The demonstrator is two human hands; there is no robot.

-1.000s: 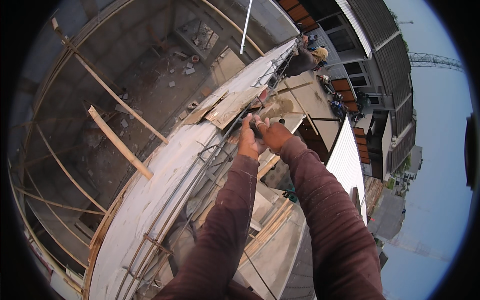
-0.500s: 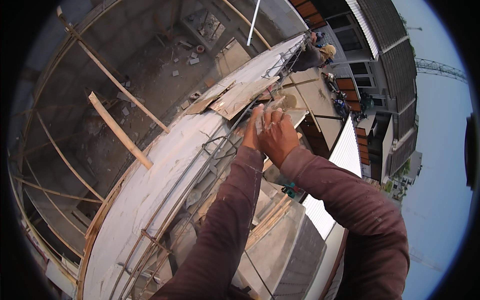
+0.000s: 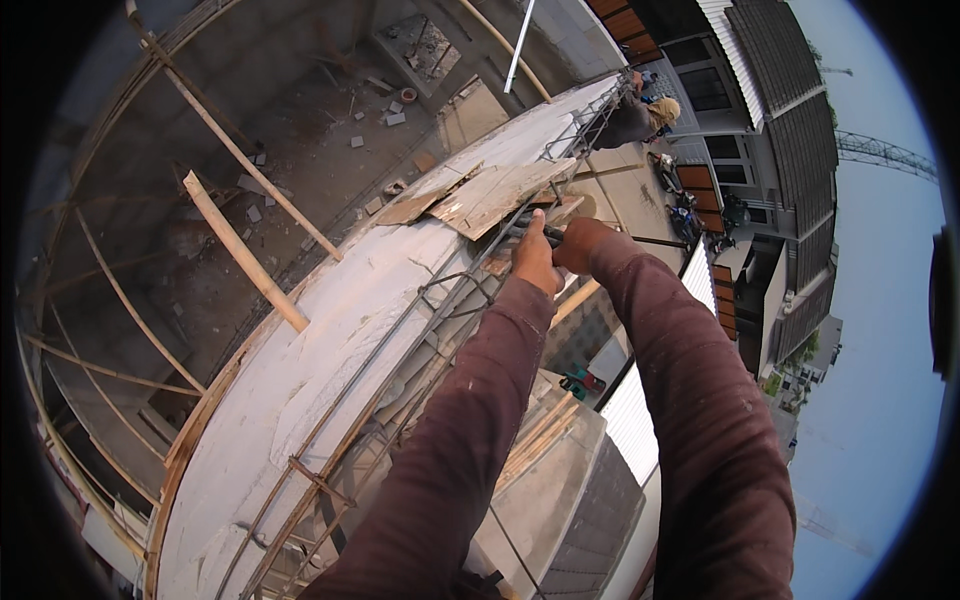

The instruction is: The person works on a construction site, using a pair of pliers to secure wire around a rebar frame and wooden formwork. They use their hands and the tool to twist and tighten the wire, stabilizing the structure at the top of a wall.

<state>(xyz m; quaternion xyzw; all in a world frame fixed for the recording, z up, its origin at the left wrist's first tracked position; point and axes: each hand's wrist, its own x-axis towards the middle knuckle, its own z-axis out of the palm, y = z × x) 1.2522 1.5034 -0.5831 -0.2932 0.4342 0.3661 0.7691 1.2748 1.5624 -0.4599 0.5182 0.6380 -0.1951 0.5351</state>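
Both my hands are closed and close together beside the wall top, over the bent steel rebar cage (image 3: 318,472). My left hand (image 3: 536,264) wraps round a short dark rod-shaped thing (image 3: 550,233), its thumb pointing away from me. At the right end of that dark thing, my right hand (image 3: 588,245) is in a fist, its fingers partly hidden. What kind of tool or bar it is, I cannot make out. Just beyond the hands, worn plywood pieces (image 3: 500,195) lie across the white slab edge (image 3: 300,400).
On the left, a deep room (image 3: 300,150) with rubble is crossed by wooden poles (image 3: 245,250). A person (image 3: 635,120) with covered head is farther along the wall. Below right are a green-and-red tool (image 3: 582,382), timber strips (image 3: 535,440) and a corrugated roof (image 3: 632,425).
My hands have drawn slightly nearer and to the right. Earlier they were pressed together at a pale piece; now they are closed at the dark rod-shaped thing.
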